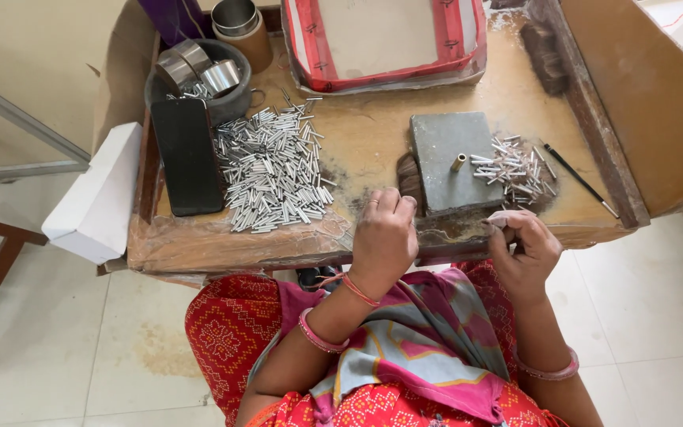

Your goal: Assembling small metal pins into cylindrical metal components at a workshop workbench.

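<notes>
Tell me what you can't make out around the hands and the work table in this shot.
- Head view: whatever the left hand and right hand pinch is hidden by curled fingers.
- Dark bundle: partly covered by the grey block and left hand.
- Red-rimmed tray: top cut off by the frame edge.
- Small metal tubes: too small to show detail.

the left hand (385, 233) rests curled at the table's (373, 134) near edge, touching a dark tuft (410, 178). the right hand (523, 249) pinches something small, too small to tell. a grey block (454, 158) lies just beyond both; a tube pile (272, 170) lies beyond the left hand.
</notes>
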